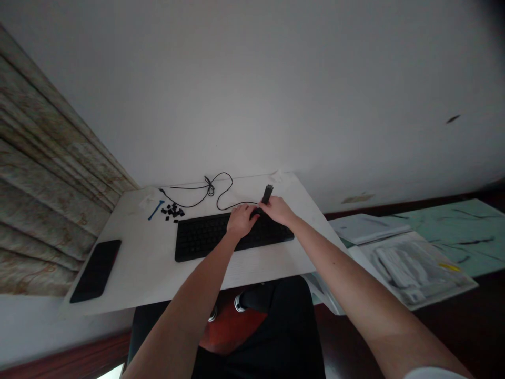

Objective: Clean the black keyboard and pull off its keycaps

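Left hand [241,221] at upper right of the black keyboard [221,237] on the tabletop [145,263], fingers [249,211] curled down onto the keys; cannot tell if anything is held. Right hand [278,210] just beside, fingers apparently closed on the base of an upright black bar-shaped tool [267,193], probably keeping it steady. Loose black keycaps [172,211] lie heaped left of the keyboard, seemingly grouped to stay together; blue plastic tool [155,209] adjacent, within easy reach.

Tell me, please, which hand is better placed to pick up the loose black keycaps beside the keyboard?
The left, I'd judge: the left hand rests on the keyboard on the side nearer the keycaps, while the right hand sits farther away, beside the upright black object.
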Demonstrator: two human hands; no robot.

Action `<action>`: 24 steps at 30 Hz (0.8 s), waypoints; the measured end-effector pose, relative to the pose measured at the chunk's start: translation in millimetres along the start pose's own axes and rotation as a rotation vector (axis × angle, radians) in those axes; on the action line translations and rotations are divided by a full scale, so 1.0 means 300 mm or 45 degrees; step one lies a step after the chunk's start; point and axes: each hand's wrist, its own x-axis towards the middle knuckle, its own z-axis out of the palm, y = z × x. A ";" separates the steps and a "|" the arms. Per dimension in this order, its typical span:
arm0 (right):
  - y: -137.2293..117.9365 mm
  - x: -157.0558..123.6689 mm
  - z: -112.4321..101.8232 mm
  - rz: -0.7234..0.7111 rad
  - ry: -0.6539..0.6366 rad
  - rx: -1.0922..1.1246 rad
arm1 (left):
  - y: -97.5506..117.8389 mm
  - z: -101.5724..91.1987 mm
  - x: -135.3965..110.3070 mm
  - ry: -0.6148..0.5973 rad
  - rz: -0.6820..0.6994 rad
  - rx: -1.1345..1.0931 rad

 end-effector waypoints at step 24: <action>0.077 -0.044 0.019 0.159 -0.080 0.743 | 0.008 -0.004 -0.003 -0.028 0.025 0.041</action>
